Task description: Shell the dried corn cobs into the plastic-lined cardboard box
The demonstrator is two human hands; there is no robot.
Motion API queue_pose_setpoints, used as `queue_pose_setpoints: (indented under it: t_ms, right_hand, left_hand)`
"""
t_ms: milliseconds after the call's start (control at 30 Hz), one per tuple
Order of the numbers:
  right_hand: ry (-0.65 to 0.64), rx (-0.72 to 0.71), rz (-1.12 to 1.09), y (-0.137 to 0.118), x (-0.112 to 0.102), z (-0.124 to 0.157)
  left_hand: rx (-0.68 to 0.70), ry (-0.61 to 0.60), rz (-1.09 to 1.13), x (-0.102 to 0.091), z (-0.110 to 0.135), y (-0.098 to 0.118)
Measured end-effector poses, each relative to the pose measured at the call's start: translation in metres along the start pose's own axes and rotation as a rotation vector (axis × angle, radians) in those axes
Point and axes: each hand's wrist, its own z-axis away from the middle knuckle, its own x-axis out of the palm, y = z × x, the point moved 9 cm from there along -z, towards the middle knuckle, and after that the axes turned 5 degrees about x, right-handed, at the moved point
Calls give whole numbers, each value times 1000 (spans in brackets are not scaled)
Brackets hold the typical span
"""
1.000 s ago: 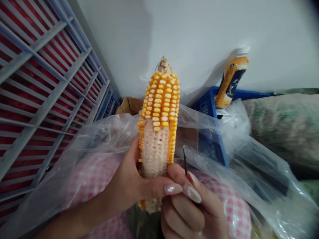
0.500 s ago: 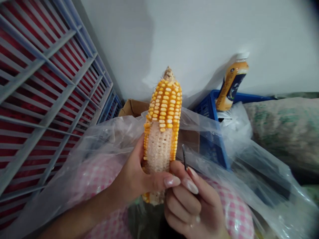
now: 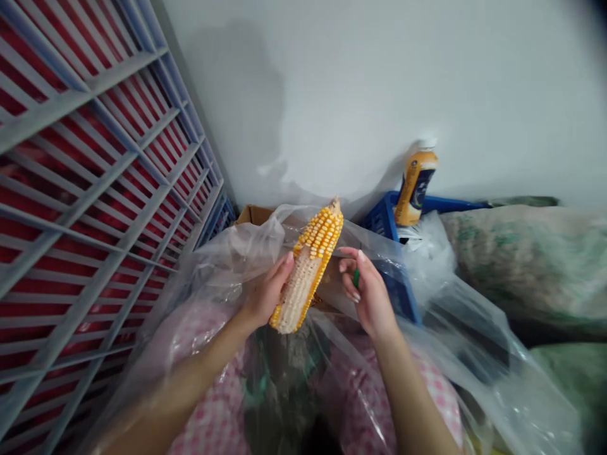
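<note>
My left hand (image 3: 271,292) is closed round the lower part of an ear of corn (image 3: 308,268), which leans with its tip up and to the right. Yellow kernels cover the upper part and line the sides, while a long strip of the cob facing me is bare. A little to the right of the ear and apart from it, my right hand (image 3: 367,287) curls round a thin tool with a green handle (image 3: 356,277). Its shaft is hard to make out along the index finger.
Clear plastic sheeting (image 3: 256,243) spreads over my lap and a cardboard box (image 3: 253,215). Slatted crates (image 3: 137,151) with red contents rise on the left. At right stand a blue basket (image 3: 389,215), an orange bottle (image 3: 415,186) and a large woven sack (image 3: 531,259). A white wall is behind.
The corn has moved away from me and tilted to the right in my left hand. My right hand has drawn off the ear to the right, still holding the thin tool.
</note>
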Motion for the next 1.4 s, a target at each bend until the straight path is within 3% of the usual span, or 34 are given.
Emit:
queue_pose_setpoints:
  t_ms: [167, 267, 433, 733, 933, 1167, 1300, 1400]
  right_hand:
    - [32, 6, -124, 7, -2, -18]
    - [153, 14, -77, 15, -10, -22]
    - [357, -157, 36, 13, -20, -16]
    - [364, -180, 57, 13, -16, -19]
    - [379, -223, 216, 12, -11, -16]
    - [385, -225, 269, 18, -8, -17]
    - [385, -219, 275, 22, -7, -18]
    - [385, -214, 282, 24, -7, -20]
  left_hand:
    - [-49, -100, 5, 24, 0, -16]
    - [-28, -129, -45, 31, -2, -24]
    - [-66, -88, -96, 28, -9, -39]
    - [-65, 94, -85, 11, -15, -42]
    - [-208, 106, -174, 3, -15, -55]
    - [-268, 158, -134, 3, -12, -58]
    - [-277, 176, -113, 5, -9, -59]
    - [-190, 192, -112, 4, -11, -58]
